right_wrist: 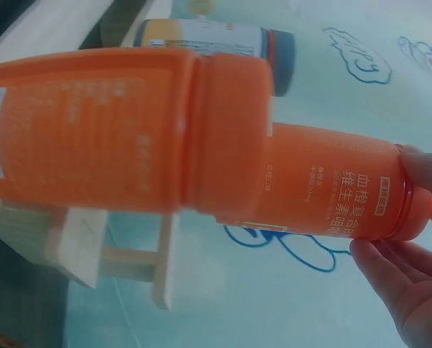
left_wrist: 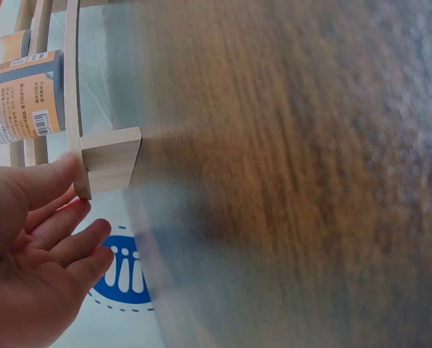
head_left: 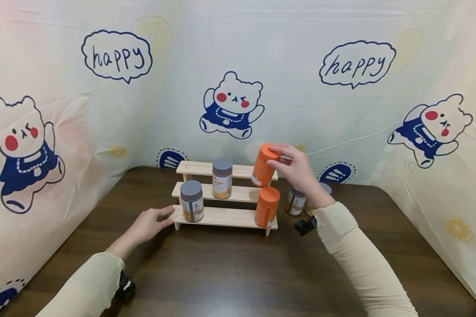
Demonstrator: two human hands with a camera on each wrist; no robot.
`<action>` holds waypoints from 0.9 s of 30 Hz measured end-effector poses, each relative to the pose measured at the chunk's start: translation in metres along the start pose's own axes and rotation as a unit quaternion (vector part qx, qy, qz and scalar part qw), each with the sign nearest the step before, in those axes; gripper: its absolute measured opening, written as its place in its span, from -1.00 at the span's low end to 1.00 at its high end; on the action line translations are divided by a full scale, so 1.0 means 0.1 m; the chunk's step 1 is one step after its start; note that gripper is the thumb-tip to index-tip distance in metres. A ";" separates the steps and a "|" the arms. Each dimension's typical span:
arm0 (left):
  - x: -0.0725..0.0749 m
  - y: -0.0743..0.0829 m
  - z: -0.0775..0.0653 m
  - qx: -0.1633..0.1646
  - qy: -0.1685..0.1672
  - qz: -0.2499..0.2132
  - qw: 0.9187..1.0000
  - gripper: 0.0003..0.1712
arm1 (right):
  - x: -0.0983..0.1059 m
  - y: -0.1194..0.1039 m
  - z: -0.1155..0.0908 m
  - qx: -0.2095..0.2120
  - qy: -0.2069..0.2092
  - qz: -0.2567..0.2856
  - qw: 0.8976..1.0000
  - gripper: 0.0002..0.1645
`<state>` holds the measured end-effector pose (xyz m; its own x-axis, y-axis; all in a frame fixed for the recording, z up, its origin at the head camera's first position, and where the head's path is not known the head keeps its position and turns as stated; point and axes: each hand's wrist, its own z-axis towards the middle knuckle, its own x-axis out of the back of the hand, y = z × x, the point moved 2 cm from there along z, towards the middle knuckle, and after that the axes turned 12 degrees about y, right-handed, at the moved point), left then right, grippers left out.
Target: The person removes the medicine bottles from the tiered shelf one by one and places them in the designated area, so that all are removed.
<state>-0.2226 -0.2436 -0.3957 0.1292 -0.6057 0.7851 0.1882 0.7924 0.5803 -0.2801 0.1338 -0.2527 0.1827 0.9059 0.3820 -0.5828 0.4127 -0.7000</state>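
My right hand [head_left: 295,165] grips an orange bottle [head_left: 263,169] by its cap, thumb and fingers on opposite sides. The bottle leans slightly over the right end of the middle step of a three-step wooden rack [head_left: 226,215]. With my left hand [head_left: 152,223] I pinch the left end of the rack's lowest board [left_wrist: 72,94], thumb on the face and fingers beneath. Another orange bottle [head_left: 267,207] stands at the lowest step's right end. A grey-capped bottle [head_left: 192,201] is at that step's left end; a second grey-capped bottle [head_left: 222,178] stands on the middle step.
Right of the rack, a grey-capped bottle [head_left: 295,202] stands on the dark wooden table [head_left: 222,273]. Another bottle [head_left: 324,188] beside it is partly hidden by my right wrist. A printed cloth [head_left: 293,110] rises behind and along both sides.
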 end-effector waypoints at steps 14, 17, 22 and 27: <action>0.00 0.01 -0.01 0.008 -0.005 -0.001 1.000 -0.49 | 0.47 -0.20 -0.07 0.022 0.045 -0.005 0.999 -0.53; 0.01 0.01 -0.01 0.009 -0.005 -0.003 1.000 -0.49 | 0.57 -0.27 -0.10 0.022 0.059 -0.022 0.998 -0.54; 0.01 0.01 -0.02 0.008 -0.004 -0.004 1.000 -0.49 | 0.74 -0.15 -0.12 0.022 0.082 -0.032 0.996 -0.54; 0.01 0.01 -0.02 0.010 -0.006 -0.005 1.000 -0.49 | 0.92 0.15 -0.10 0.016 0.109 -0.047 0.993 -0.52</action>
<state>-0.2207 -0.2430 -0.3946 0.1164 -0.6127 0.7817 0.1701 0.7877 0.5921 -0.2639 0.2243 -0.2345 0.4016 0.8643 0.3027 -0.5800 0.4958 -0.6464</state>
